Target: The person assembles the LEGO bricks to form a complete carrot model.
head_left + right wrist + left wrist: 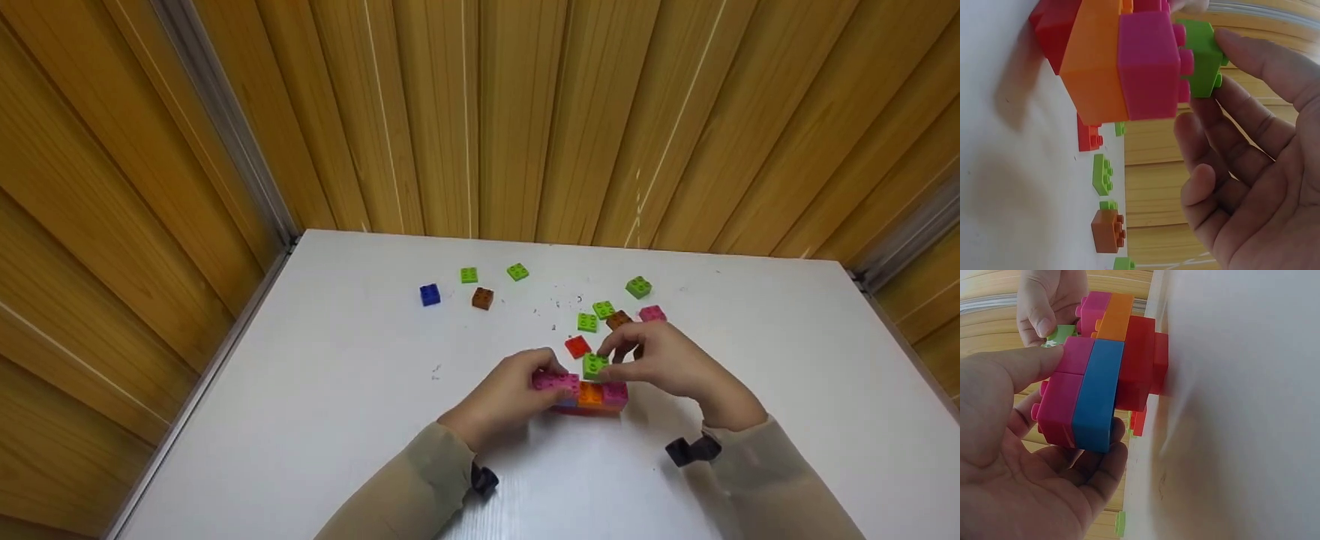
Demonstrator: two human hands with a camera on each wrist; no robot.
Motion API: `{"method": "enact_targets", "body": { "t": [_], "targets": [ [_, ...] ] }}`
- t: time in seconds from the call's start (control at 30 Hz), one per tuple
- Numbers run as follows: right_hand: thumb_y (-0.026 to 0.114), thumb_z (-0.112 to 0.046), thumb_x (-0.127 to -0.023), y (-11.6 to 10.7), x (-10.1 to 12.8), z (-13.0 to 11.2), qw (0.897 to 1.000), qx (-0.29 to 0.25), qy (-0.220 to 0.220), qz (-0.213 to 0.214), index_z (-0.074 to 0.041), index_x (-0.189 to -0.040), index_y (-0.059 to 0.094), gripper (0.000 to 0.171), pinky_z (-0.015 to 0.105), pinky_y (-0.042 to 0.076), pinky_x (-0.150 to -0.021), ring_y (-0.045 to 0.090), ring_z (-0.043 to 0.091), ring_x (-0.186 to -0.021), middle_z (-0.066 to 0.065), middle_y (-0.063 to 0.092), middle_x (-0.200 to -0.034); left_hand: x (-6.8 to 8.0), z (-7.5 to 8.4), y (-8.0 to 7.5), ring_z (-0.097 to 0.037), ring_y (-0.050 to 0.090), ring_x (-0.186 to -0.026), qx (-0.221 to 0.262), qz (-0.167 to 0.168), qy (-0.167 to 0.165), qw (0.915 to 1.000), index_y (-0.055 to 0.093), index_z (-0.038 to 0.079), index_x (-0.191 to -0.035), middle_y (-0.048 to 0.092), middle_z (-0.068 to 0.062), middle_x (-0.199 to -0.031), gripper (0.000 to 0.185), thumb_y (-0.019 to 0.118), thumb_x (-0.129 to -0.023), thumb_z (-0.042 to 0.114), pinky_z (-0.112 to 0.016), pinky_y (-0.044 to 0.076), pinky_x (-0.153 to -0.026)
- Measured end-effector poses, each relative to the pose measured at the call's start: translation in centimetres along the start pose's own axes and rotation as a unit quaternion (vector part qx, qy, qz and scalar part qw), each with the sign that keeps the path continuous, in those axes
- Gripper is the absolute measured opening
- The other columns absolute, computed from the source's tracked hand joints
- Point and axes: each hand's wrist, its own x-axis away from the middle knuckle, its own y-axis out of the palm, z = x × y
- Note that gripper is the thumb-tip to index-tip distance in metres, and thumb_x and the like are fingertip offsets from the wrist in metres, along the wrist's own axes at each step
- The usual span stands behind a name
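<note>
A stack of toy building bricks stands on the white table, red at the bottom, blue and orange above, pink on top. My left hand grips its left end, thumb on a pink brick and fingers around the far side by the blue brick. In my right hand a green brick is pinched between thumb and fingers, just above the stack's top. The right wrist view shows this green brick close beside the studs of the pink end brick; whether they touch, I cannot tell.
Behind the stack lie a flat red brick, green bricks, a brown brick and a pink brick. Farther left are a blue brick and another brown brick. Wood-patterned walls border the table.
</note>
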Motion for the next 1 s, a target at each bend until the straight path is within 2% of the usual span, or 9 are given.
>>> {"method": "enact_targets", "body": {
  "t": [0.2, 0.37, 0.67, 0.77, 1.0],
  "targets": [
    [0.096, -0.026, -0.091, 0.4, 0.0, 0.0, 1.0, -0.015, -0.009, -0.026, -0.017, -0.109, 0.085, 0.023, 0.027, 0.058, -0.077, 0.07, 0.025, -0.094, 0.005, 0.079, -0.104, 0.0, 0.0, 0.0, -0.011, 0.063, -0.101, 0.005, -0.003, -0.01, 0.9999, 0.075, 0.027, -0.109, 0.074, 0.01, -0.115, 0.013, 0.085, -0.103, 0.031, -0.029, 0.056, -0.093],
    [0.095, -0.023, -0.09, 0.7, 0.1, -0.1, 0.998, -0.027, -0.02, -0.044, -0.014, -0.109, 0.084, 0.024, 0.027, 0.058, -0.08, 0.071, 0.022, -0.099, 0.006, 0.081, -0.106, 0.0, 0.0, 0.0, -0.011, 0.061, -0.099, 0.005, -0.001, -0.003, 1.0, 0.074, 0.025, -0.108, 0.074, 0.01, -0.113, 0.013, 0.086, -0.103, 0.029, -0.029, 0.053, -0.09],
    [0.092, -0.015, -0.089, 1.0, 0.0, 0.0, 0.997, -0.01, -0.04, -0.07, -0.012, -0.105, 0.083, 0.019, 0.024, 0.059, -0.075, 0.07, 0.013, -0.093, 0.002, 0.083, -0.1, 0.1, -0.2, 0.0, -0.009, 0.062, -0.1, 0.0, 0.001, 0.004, 1.0, 0.075, 0.025, -0.109, 0.075, 0.01, -0.116, 0.013, 0.086, -0.103, 0.029, -0.029, 0.054, -0.091],
    [0.092, -0.015, -0.09, 1.1, -0.1, 0.1, 0.997, -0.007, -0.038, -0.073, -0.013, -0.106, 0.083, 0.018, 0.024, 0.058, -0.076, 0.069, 0.015, -0.094, 0.002, 0.082, -0.101, 0.0, -0.2, 0.0, -0.009, 0.062, -0.1, 0.0, 0.002, 0.005, 1.0, 0.075, 0.025, -0.109, 0.076, 0.01, -0.117, 0.012, 0.085, -0.103, 0.028, -0.029, 0.053, -0.09],
    [0.089, -0.015, -0.094, 1.3, 0.0, 0.3, 0.996, -0.011, -0.037, -0.075, -0.016, -0.112, 0.085, 0.019, 0.025, 0.059, -0.084, 0.07, 0.019, -0.101, 0.003, 0.083, -0.113, 0.1, -0.1, 0.0, -0.009, 0.064, -0.102, 0.007, -0.002, -0.001, 1.0, 0.076, 0.027, -0.111, 0.076, 0.011, -0.118, 0.013, 0.086, -0.103, 0.03, -0.03, 0.056, -0.092]
  ]
}}
